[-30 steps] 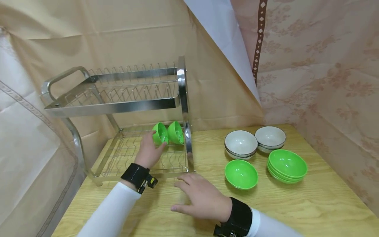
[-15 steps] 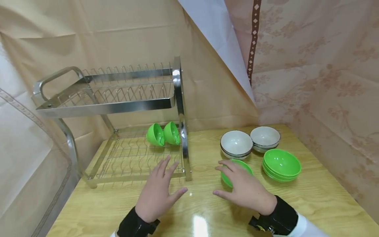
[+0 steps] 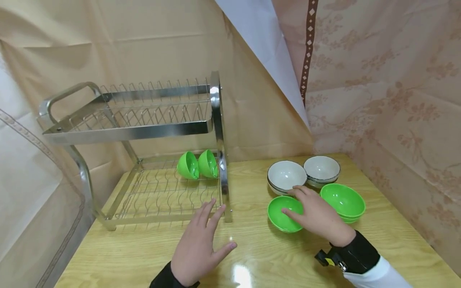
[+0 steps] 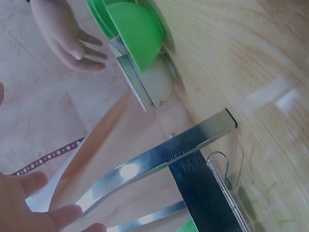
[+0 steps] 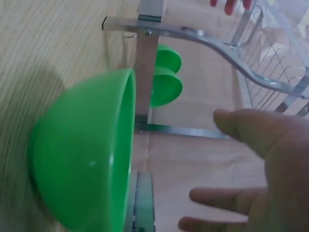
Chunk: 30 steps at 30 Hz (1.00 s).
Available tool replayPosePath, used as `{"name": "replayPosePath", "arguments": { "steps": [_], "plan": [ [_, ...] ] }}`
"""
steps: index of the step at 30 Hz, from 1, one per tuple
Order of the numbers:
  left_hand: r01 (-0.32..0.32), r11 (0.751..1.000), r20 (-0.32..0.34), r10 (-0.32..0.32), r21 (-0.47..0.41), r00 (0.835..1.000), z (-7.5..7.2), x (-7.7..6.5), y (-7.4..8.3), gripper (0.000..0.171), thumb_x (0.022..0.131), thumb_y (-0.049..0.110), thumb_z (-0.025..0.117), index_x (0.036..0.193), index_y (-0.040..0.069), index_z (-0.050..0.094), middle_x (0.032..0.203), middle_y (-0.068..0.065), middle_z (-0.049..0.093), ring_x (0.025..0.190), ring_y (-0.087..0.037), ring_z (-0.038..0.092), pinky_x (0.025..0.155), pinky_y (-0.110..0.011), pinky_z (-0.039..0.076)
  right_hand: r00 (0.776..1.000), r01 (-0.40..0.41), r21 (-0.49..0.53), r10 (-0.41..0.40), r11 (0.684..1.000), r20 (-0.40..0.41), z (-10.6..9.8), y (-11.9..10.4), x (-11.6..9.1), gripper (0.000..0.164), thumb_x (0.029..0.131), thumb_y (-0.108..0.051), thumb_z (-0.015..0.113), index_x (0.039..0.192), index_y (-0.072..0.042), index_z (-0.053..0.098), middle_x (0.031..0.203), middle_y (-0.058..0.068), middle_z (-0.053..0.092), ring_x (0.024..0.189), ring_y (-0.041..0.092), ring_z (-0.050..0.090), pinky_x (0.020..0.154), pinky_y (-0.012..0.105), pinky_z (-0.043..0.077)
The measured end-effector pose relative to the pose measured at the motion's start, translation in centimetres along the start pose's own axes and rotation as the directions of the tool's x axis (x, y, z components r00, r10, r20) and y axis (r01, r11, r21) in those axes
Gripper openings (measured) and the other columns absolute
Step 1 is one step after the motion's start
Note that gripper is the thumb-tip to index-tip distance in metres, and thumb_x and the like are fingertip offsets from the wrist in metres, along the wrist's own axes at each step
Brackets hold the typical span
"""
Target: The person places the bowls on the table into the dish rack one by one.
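Observation:
A single green bowl [image 3: 283,218] stands upright on the wooden table, right of the dish rack. My right hand [image 3: 321,214] hovers over its right side, thumb and fingers spread; the right wrist view shows the fingers apart from the bowl's rim [image 5: 126,125]. My left hand [image 3: 199,244] hangs over the table before the rack's front right corner, holding nothing, its fingers extended. On the lower tier of the metal dish rack [image 3: 155,218], two green bowls stand tilted on edge side by side, the left one [image 3: 187,165] beside the right one [image 3: 207,164].
Behind the single bowl are two stacks of white bowls, the left stack [image 3: 287,176] and the right stack [image 3: 321,170]. A stack of green bowls [image 3: 343,202] stands to the right. The rack's upper tier [image 3: 144,116] overhangs the lower one. Cloth curtains [image 3: 259,140] hang behind the table.
My left hand has left the green bowl on the rack and drawn back toward me. My right hand has moved right, from in front of the rack to above the single green bowl.

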<state>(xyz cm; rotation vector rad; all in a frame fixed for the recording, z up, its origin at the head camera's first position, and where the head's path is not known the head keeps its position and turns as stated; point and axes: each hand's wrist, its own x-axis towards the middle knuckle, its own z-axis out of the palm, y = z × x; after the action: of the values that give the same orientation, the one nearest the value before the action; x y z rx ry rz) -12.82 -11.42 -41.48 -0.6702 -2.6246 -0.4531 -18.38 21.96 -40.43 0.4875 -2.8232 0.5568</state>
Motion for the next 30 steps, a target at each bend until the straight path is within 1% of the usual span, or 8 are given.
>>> {"name": "replayPosePath", "arguments": {
  "steps": [7,12,15,17,21,24,26,30],
  "plan": [
    [0.015,1.000,0.001,-0.015,-0.018,1.000,-0.3,-0.1,0.1,0.087,0.088,0.073,0.052,0.154,0.019,0.036,0.161,-0.009,0.028,0.143,-0.030,0.034,0.110,-0.051,0.038,0.991,-0.125,-0.004,0.125,0.992,0.045,0.3,0.6,0.4,0.065,0.094,-0.050,0.063,0.132,0.002,0.056,0.127,0.022,0.060,0.115,0.041,0.058,0.088,0.056,0.051],
    [0.033,0.999,-0.007,-0.033,-0.020,0.999,-0.4,-0.1,0.1,0.087,0.087,0.073,0.052,0.154,0.020,0.036,0.160,-0.010,0.028,0.140,-0.031,0.039,0.106,-0.051,0.042,0.972,-0.197,-0.039,0.200,0.980,0.125,0.6,1.0,0.3,0.070,0.093,-0.053,0.061,0.134,0.004,0.055,0.124,0.023,0.063,0.107,0.040,0.063,0.078,0.054,0.054],
    [0.037,0.999,-0.011,-0.037,-0.018,0.999,-0.4,-0.1,0.1,0.088,0.087,0.074,0.052,0.154,0.020,0.036,0.160,-0.011,0.029,0.138,-0.031,0.040,0.106,-0.051,0.042,0.963,-0.208,-0.052,0.214,0.977,0.163,1.1,1.3,0.3,0.067,0.095,-0.046,0.062,0.136,0.006,0.052,0.123,0.025,0.063,0.103,0.039,0.065,0.074,0.052,0.055],
    [0.036,0.999,-0.010,-0.036,-0.016,0.999,-0.4,-0.1,0.1,0.088,0.087,0.073,0.053,0.154,0.019,0.035,0.160,-0.011,0.029,0.138,-0.032,0.040,0.106,-0.052,0.042,0.961,-0.204,-0.066,0.212,0.977,0.179,1.5,1.6,0.4,0.060,0.096,-0.037,0.063,0.134,0.007,0.051,0.120,0.026,0.064,0.099,0.039,0.066,0.071,0.050,0.055],
    [0.037,0.999,-0.018,-0.037,-0.012,0.999,-0.3,-0.1,0.1,0.088,0.086,0.068,0.061,0.155,0.019,0.035,0.159,-0.012,0.029,0.138,-0.033,0.040,0.106,-0.053,0.041,0.949,-0.213,-0.077,0.225,0.974,0.222,1.9,2.0,0.5,0.046,0.096,-0.019,0.061,0.131,0.009,0.052,0.120,0.026,0.063,0.103,0.038,0.064,0.078,0.052,0.055],
    [0.042,0.999,-0.020,-0.043,-0.014,0.999,-0.1,0.0,0.0,0.087,0.085,0.064,0.066,0.154,0.019,0.036,0.159,-0.013,0.030,0.139,-0.034,0.039,0.107,-0.054,0.040,0.940,-0.226,-0.071,0.236,0.972,0.245,2.0,2.3,0.6,0.040,0.096,-0.012,0.059,0.129,0.009,0.053,0.117,0.024,0.063,0.104,0.035,0.063,0.084,0.054,0.053],
    [0.045,0.999,-0.018,-0.045,-0.012,0.999,-0.1,0.0,0.0,0.087,0.086,0.065,0.064,0.154,0.019,0.036,0.159,-0.012,0.030,0.140,-0.033,0.038,0.107,-0.054,0.040,0.939,-0.227,-0.062,0.236,0.972,0.250,2.1,2.4,0.7,0.036,0.095,-0.009,0.059,0.126,0.009,0.054,0.114,0.022,0.064,0.099,0.030,0.063,0.082,0.052,0.053],
    [0.052,0.999,-0.006,-0.052,-0.002,0.999,0.1,-0.1,-0.1,0.087,0.088,0.072,0.054,0.155,0.020,0.036,0.159,-0.012,0.029,0.140,-0.033,0.037,0.107,-0.053,0.040,0.938,-0.227,-0.047,0.231,0.973,0.257,2.2,2.5,0.8,0.034,0.095,-0.006,0.057,0.125,0.010,0.054,0.109,0.019,0.065,0.091,0.025,0.061,0.077,0.047,0.054]
  ]
}}
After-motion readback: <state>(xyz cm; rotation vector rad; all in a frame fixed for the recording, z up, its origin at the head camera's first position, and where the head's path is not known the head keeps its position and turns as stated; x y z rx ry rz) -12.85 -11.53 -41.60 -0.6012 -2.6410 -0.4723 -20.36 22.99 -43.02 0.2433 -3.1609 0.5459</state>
